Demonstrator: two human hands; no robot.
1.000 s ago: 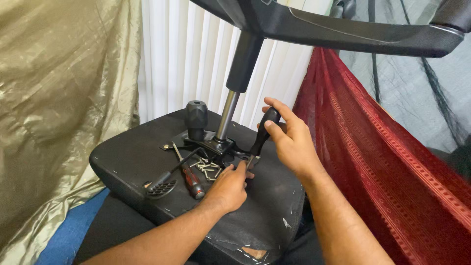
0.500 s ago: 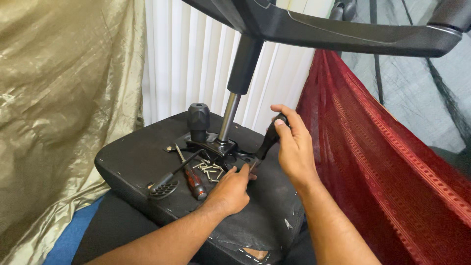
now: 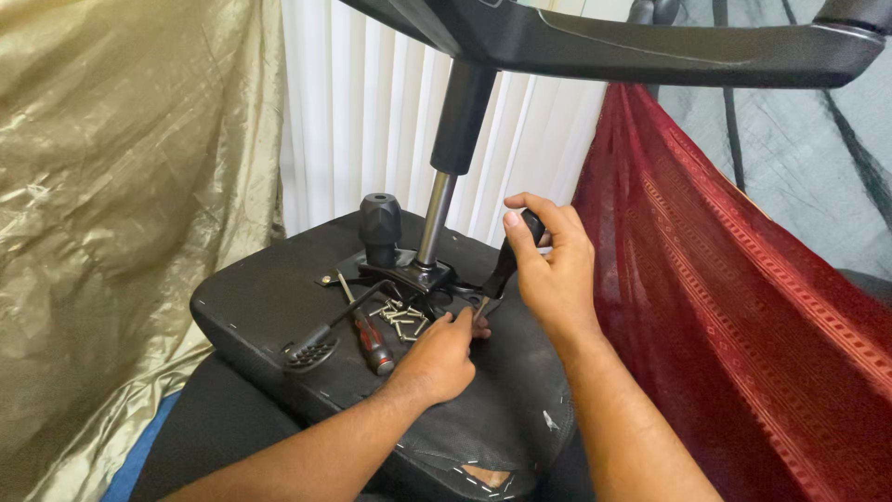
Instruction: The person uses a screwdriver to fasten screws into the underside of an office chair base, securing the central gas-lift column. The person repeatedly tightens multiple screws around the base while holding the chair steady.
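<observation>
The right hand (image 3: 553,274) is clenched around the black handle of a screwdriver (image 3: 506,265), which slants down toward the metal plate (image 3: 409,276) on the underside of an upturned black chair seat (image 3: 269,302). The left hand (image 3: 437,358) rests on the seat with its fingertips pinched at the screwdriver's tip, steadying it; whether they grip a screw there cannot be told. Just left of that hand lie a scatter of loose screws (image 3: 400,321), a second screwdriver with a red and black handle (image 3: 374,346), and a black lever with a ribbed paddle end (image 3: 311,351). A black knob (image 3: 380,223) stands upright beside the steel gas-lift column (image 3: 435,218), which rises from the plate to the dark chair base (image 3: 650,46) crossing overhead, close above the right hand. The seat's vinyl is torn at its near edge (image 3: 488,479). A gold cloth (image 3: 121,186) hangs at left, white vertical blinds (image 3: 353,130) behind, a red patterned fabric (image 3: 725,279) at right.
</observation>
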